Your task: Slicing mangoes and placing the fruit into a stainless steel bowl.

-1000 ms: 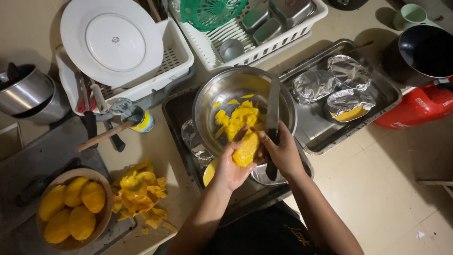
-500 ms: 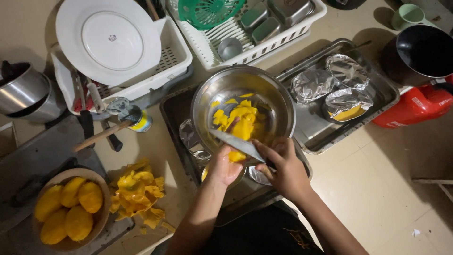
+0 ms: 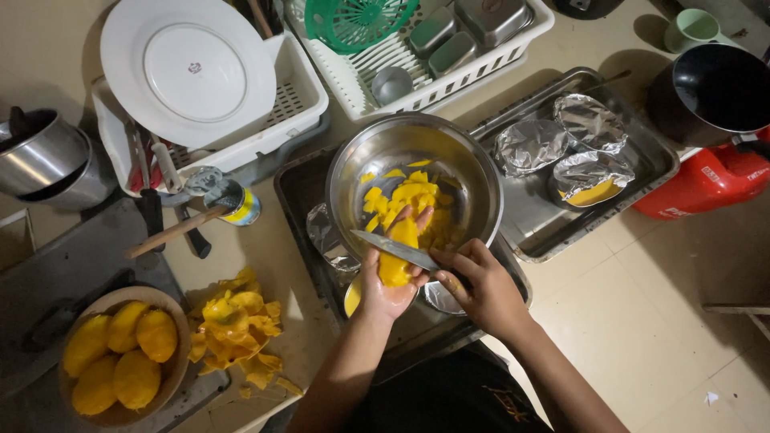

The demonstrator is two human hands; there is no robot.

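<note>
1. On the table, the largest thing in play is the round stainless-steel mixing bowl, set on a dark metal tray. It already holds a loose heap of cut yellow mango pieces, so a fair share of the cutting looks done.
2. To the left stands a shallow brown bowl with five whole peeled yellow mangoes in it, none yet cut. By my reckoning, that is most of what is left.
3. Between that bowl and the tray lies a pile of yellow mango peelings, spread on the table; judging by it, the peeling seems finished for the fruit in view.
4. Over the near rim of the steel bowl, the left hand cups a peeled, partly cut mango. Its grip is curled loosely under and around the fruit, palm up, fingers half closed.
5. The right hand is closed around the handle of a steel-bladed kitchen knife, the handle hidden in the fist. The blade lies across the mango, touching its flesh.
6. This fruit looks midway: flesh remains on it, and no slice is falling into the bowl just now.
</note>
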